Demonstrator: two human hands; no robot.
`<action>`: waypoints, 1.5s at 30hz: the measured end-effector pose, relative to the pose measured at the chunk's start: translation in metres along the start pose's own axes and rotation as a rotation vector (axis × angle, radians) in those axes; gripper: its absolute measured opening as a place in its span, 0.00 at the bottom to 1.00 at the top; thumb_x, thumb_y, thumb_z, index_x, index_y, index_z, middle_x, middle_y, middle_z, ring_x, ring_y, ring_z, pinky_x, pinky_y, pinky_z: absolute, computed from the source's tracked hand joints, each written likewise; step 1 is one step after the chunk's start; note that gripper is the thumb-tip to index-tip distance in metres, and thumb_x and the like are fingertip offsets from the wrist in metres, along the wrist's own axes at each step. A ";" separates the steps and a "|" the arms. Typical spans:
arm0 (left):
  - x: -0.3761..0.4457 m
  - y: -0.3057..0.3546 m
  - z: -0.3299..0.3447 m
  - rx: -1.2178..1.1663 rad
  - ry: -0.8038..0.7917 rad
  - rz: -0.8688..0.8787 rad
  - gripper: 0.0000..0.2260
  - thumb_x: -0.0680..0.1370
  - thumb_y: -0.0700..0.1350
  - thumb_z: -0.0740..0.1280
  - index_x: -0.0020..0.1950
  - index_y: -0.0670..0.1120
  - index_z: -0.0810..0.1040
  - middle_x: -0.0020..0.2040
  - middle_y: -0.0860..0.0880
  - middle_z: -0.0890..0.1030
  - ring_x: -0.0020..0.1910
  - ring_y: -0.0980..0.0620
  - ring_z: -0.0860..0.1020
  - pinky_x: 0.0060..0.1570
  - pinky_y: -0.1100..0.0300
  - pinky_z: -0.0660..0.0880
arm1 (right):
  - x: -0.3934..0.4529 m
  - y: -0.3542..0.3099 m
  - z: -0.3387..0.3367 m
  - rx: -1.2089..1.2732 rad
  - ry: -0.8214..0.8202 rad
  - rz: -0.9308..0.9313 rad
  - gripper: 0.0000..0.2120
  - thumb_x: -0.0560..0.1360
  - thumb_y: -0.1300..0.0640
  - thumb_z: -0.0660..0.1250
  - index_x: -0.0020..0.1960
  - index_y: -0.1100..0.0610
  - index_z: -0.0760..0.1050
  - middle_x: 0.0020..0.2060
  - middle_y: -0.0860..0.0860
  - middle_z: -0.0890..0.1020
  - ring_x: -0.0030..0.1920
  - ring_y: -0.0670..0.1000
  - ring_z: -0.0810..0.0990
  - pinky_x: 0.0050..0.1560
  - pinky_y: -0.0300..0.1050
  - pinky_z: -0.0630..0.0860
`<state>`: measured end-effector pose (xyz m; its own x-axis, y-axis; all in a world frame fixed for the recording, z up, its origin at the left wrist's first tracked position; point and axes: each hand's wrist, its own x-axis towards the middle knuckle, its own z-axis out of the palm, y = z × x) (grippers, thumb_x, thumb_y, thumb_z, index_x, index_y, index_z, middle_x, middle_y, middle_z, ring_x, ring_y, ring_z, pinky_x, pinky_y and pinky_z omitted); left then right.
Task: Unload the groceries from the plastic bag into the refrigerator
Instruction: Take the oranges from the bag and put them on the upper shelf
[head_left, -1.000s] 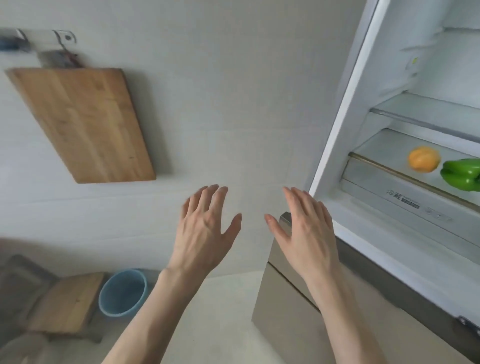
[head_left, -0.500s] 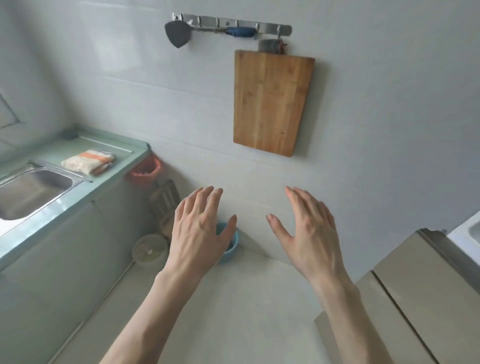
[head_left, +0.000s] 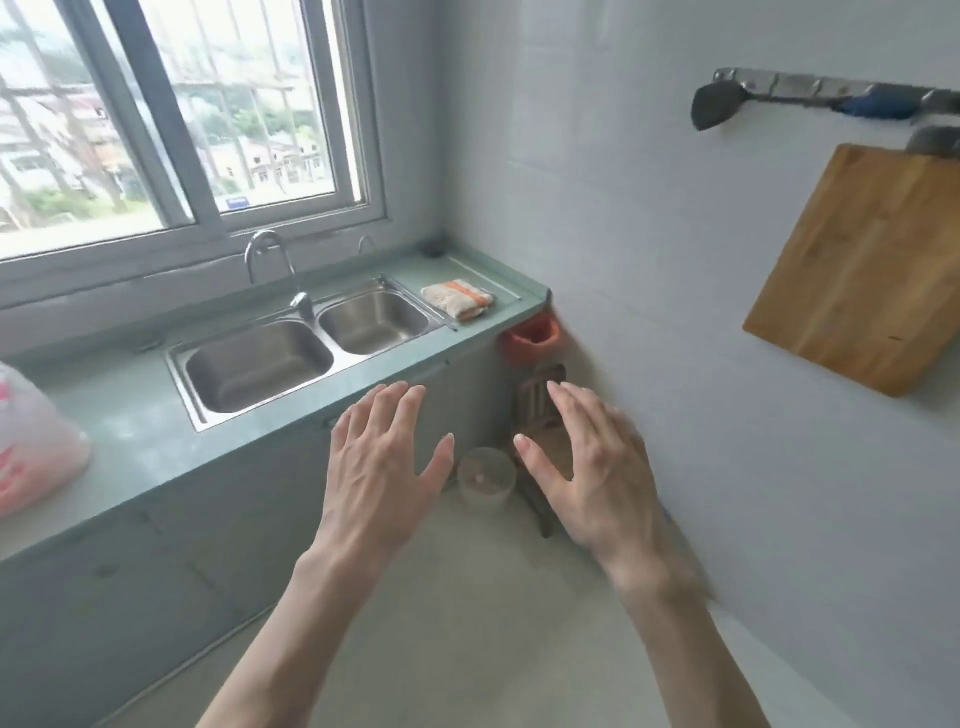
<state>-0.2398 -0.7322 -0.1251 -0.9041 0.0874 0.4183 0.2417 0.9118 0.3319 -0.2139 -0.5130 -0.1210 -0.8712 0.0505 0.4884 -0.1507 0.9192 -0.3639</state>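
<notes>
A translucent white plastic bag (head_left: 31, 441) with red print sits on the green countertop (head_left: 130, 415) at the far left edge, partly cut off. My left hand (head_left: 384, 467) and my right hand (head_left: 592, 467) are held out in front of me at mid-frame, fingers spread, palms down, holding nothing. Both hands are well to the right of the bag, in front of the cabinet below the sink. The refrigerator is out of view.
A double steel sink (head_left: 306, 348) with a tap lies under the window. A folded cloth (head_left: 457, 299) rests right of it. On the floor in the corner stand a small clear tub (head_left: 485, 480) and a wooden stool (head_left: 540, 410). A cutting board (head_left: 862, 265) hangs on the right wall.
The view has swung left from the open refrigerator, past the wall with the cutting board, to the sink counter and the bag. Both hands stayed open and empty in front of me.
</notes>
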 end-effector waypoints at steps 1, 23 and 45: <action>-0.002 -0.017 -0.007 0.014 0.013 -0.039 0.26 0.80 0.60 0.64 0.76 0.51 0.68 0.75 0.52 0.70 0.76 0.48 0.65 0.75 0.48 0.62 | 0.007 -0.015 0.011 0.012 -0.023 -0.034 0.33 0.80 0.34 0.56 0.77 0.53 0.68 0.74 0.50 0.73 0.75 0.52 0.70 0.76 0.55 0.64; 0.043 -0.304 -0.107 0.269 0.229 -0.535 0.28 0.80 0.62 0.57 0.76 0.48 0.69 0.72 0.49 0.73 0.75 0.47 0.67 0.74 0.46 0.67 | 0.176 -0.298 0.229 0.432 -0.295 -0.531 0.30 0.81 0.36 0.58 0.78 0.52 0.67 0.74 0.46 0.72 0.75 0.48 0.67 0.79 0.46 0.58; 0.034 -0.524 -0.148 0.395 0.172 -0.872 0.28 0.80 0.61 0.58 0.75 0.47 0.71 0.72 0.49 0.75 0.73 0.49 0.70 0.75 0.51 0.65 | 0.215 -0.522 0.409 0.557 -0.576 -0.747 0.29 0.81 0.38 0.61 0.78 0.49 0.66 0.73 0.45 0.73 0.72 0.50 0.71 0.74 0.51 0.68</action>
<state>-0.3454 -1.2666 -0.1600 -0.6381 -0.7139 0.2885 -0.6526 0.7003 0.2892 -0.5134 -1.1419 -0.1506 -0.5384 -0.7694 0.3438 -0.7955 0.3295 -0.5085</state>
